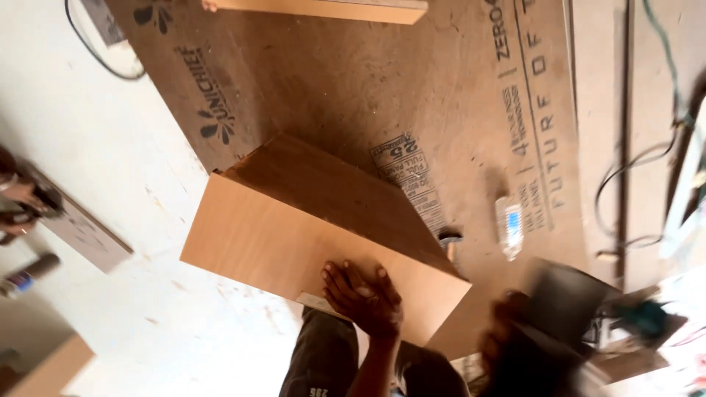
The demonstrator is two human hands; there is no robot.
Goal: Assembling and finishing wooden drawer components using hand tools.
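A wooden box (294,220) of light-brown laminated panels lies tilted on a large plywood sheet (331,81) on the floor. My left hand (364,298) rests on the box's near panel close to its lower edge, fingers together and bent, holding it steady. My right hand (504,327) is at the lower right, blurred by motion, and closes around a dark grey object (562,298) whose kind I cannot make out. My dark trouser leg (320,360) shows below the box.
A clear plastic bottle (509,224) and a small hammer head (450,238) lie on the plywood right of the box. Cables (632,184) run along the right. Another person's hand (18,202) works by a board (88,235) at left. A wood strip (316,9) lies at top.
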